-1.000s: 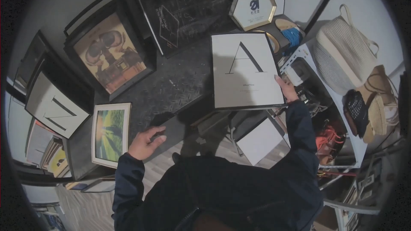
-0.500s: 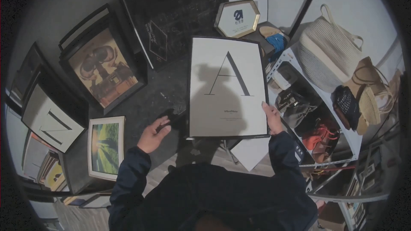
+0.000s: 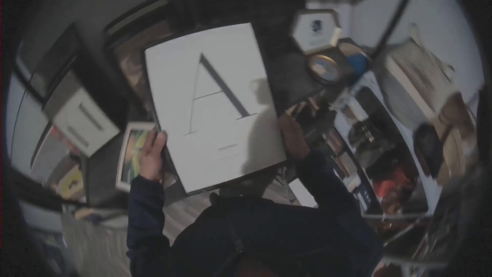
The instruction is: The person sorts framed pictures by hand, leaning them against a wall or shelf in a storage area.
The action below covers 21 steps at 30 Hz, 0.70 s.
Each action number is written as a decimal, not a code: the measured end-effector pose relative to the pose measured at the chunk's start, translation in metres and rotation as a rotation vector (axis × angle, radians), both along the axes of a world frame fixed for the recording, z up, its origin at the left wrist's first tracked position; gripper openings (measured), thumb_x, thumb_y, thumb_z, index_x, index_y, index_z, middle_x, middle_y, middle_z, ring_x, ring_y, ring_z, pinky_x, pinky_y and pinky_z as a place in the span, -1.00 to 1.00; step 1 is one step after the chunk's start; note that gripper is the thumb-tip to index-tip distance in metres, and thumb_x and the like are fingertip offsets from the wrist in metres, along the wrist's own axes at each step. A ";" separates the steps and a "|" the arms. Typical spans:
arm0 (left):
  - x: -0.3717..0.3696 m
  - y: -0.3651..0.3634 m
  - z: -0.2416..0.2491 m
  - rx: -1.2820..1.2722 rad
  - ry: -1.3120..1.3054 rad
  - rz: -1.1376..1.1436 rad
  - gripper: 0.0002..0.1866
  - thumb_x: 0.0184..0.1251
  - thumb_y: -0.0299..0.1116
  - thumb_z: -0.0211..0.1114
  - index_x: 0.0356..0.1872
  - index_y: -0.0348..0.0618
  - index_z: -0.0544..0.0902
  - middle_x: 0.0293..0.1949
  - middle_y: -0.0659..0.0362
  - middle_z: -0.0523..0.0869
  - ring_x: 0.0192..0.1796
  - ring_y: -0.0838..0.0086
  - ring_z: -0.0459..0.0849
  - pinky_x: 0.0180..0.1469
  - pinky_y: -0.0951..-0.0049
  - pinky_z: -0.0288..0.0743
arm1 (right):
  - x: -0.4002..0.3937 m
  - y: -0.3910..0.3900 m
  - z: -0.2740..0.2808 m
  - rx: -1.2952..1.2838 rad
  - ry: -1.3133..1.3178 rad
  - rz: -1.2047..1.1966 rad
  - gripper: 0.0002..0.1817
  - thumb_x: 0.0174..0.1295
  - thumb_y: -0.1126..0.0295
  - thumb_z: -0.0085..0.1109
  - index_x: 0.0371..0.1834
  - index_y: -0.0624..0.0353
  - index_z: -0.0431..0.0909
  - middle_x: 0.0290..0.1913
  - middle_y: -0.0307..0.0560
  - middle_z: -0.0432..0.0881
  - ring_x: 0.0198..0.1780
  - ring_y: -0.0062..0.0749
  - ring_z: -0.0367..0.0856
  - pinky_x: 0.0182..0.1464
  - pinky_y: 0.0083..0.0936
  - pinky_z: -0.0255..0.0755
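Observation:
A large framed print with the letter A (image 3: 215, 107) is held up in front of me, tilted a little to the left, with a shadow over its right side. My left hand (image 3: 152, 156) grips its lower left edge, and my right hand (image 3: 293, 136) grips its right edge. Behind my left hand, a small framed green and yellow picture (image 3: 128, 156) is partly covered. The frame hides part of the brown framed picture (image 3: 134, 64) behind it. The view is blurred by motion.
A framed letter print (image 3: 84, 122) stands at the left. A hexagonal frame (image 3: 316, 32) and a round gold-rimmed item (image 3: 323, 68) sit on the dark surface (image 3: 287, 79). At the right are a white shelf (image 3: 405, 146) with bags and a woven basket (image 3: 417, 74).
The A print has moved left and tilted. My left hand, open and apart from the frame before, now holds its left edge. The view has shifted, and the round item has come into sight.

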State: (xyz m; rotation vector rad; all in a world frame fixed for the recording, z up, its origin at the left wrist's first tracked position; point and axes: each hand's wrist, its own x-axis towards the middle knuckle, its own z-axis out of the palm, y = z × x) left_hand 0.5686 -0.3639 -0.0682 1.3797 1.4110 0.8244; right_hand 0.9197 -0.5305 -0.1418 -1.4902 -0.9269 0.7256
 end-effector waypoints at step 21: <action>-0.132 -0.051 0.081 0.449 -0.056 0.280 -0.09 0.50 0.26 0.08 0.65 -0.14 0.11 0.66 -0.05 0.08 0.68 0.08 0.02 0.65 0.05 -0.12 | -0.082 0.122 0.091 0.179 -0.170 0.549 -0.15 0.52 0.00 0.09 0.58 0.49 0.08 0.61 0.26 0.13 0.64 -0.12 0.07 0.65 -0.31 -0.05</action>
